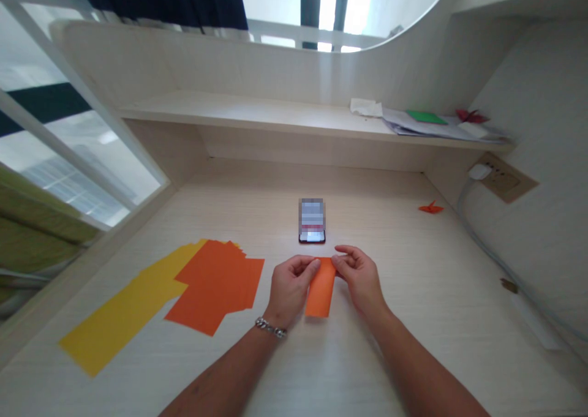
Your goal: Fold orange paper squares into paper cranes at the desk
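An orange strip of paper, apparently folded, hangs between my two hands above the desk. My left hand pinches its upper left corner between thumb and fingers. At the upper right corner, the thumb and index finger of my right hand are closed on the same paper, while the other fingers curl loosely. Just beyond the paper lies a phone with a lit, blurred screen. To the left of my left hand, several orange sheets overlap in a loose stack, partly covering yellow paper.
A small orange folded paper figure sits at the desk's right side. A cable runs along the right wall from a plug in the socket. Papers with a green piece rest on the shelf at the back.
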{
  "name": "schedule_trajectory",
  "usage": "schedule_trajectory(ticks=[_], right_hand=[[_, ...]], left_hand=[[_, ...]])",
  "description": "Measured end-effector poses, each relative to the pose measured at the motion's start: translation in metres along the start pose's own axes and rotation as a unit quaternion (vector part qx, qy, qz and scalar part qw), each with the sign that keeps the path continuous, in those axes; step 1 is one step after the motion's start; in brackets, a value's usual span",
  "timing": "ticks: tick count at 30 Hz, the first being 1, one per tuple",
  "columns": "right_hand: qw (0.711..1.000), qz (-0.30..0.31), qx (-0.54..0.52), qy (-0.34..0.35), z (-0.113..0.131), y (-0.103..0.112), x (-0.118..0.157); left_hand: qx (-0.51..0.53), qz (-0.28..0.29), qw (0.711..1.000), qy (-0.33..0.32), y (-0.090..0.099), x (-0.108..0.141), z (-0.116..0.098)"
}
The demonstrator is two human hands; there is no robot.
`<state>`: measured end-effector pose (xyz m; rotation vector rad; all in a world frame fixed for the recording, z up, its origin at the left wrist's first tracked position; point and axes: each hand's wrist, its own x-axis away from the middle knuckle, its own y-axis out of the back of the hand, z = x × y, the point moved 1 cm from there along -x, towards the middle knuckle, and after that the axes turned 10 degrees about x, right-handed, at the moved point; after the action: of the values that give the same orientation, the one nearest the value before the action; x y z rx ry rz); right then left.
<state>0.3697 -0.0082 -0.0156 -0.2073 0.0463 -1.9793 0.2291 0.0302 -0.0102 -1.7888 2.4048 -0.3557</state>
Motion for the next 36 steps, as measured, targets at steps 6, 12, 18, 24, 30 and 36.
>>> schedule_trajectory(ticks=[6, 12, 18, 24, 30, 36], right_hand=[[0.998, 0.041, 0.026, -0.026, 0.003, -0.004, 0.004], [0.998, 0.036, 0.037, -0.035, 0.002, -0.004, 0.004], [0.995, 0.065, 0.062, -0.044, -0.004, -0.006, 0.003], [0.998, 0.008, 0.062, -0.007, -0.002, 0.004, -0.005], [0.997, -0.015, 0.069, 0.026, -0.004, 0.014, -0.01], [0.998, 0.035, 0.026, -0.044, -0.004, 0.007, -0.007]], left_hand=[[0.012, -0.012, 1.0, -0.007, 0.001, 0.0, -0.001], [0.003, -0.029, 1.0, -0.007, 0.0, 0.0, -0.001], [0.03, -0.045, 0.998, 0.023, 0.003, -0.004, 0.001], [0.083, 0.015, 0.991, 0.101, 0.004, -0.003, 0.004], [-0.002, 0.048, 0.995, 0.086, 0.005, -0.001, 0.006], [-0.022, 0.039, 0.997, 0.057, 0.007, -0.004, 0.01]])
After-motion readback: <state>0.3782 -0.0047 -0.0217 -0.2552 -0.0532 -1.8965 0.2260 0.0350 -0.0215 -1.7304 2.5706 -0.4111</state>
